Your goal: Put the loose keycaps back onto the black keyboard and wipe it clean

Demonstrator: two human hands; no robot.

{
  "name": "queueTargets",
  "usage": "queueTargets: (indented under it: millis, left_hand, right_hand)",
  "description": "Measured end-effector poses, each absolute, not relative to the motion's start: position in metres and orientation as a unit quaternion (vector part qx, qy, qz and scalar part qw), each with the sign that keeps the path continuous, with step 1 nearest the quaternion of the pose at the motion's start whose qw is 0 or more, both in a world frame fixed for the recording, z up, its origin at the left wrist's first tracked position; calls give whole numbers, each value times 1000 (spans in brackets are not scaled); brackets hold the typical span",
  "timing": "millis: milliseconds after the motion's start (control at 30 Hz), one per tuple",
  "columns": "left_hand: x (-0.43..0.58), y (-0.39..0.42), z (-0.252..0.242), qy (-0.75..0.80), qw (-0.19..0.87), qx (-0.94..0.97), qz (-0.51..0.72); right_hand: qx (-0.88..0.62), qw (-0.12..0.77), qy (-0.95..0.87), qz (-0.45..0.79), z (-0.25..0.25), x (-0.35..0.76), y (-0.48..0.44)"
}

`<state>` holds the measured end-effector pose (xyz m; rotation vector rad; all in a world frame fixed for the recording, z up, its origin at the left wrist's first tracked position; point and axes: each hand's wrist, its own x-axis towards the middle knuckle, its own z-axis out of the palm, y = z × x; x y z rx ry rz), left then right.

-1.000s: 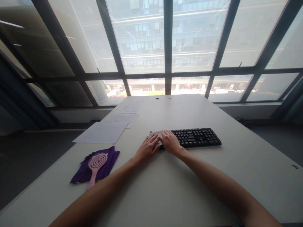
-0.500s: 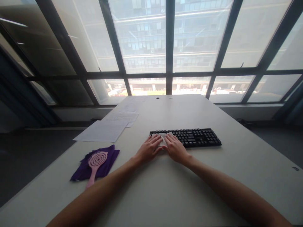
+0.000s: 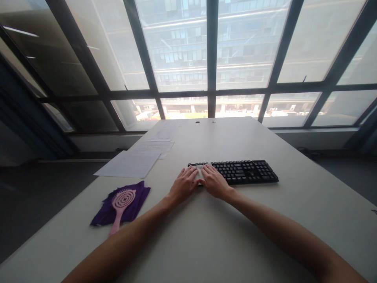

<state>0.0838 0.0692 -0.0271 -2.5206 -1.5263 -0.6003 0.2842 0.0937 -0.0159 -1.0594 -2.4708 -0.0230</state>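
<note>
A black keyboard [image 3: 247,171] lies across the middle of the white table [image 3: 206,243]. On its left end sits a small white cloth [image 3: 199,171]. My left hand [image 3: 184,182] and my right hand [image 3: 214,181] rest side by side on that cloth, fingers stretched out flat and pressing down on it. Most of the cloth is hidden under the fingers; only a strip shows between the two hands.
A pink hairbrush [image 3: 120,202] lies on a purple cloth [image 3: 137,194] at the near left. Several paper sheets [image 3: 129,163] lie farther back along the table's left edge. Large windows stand behind the table's far end.
Both hands have slid the white cloth a little back and forth over the keyboard's left end. The hands stay together on it.
</note>
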Motion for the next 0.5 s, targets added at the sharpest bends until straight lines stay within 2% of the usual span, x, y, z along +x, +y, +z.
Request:
queueTargets:
  millis: [233,500]
  left_hand:
    - [82,73,-29,-484,15,-851,-203]
    - [82,72,-26,-483,10,-855,-189]
  right_hand:
    - [-346,233,-909,-2,-14,284,99]
    - [-356,234,-905,2,-17,285,93]
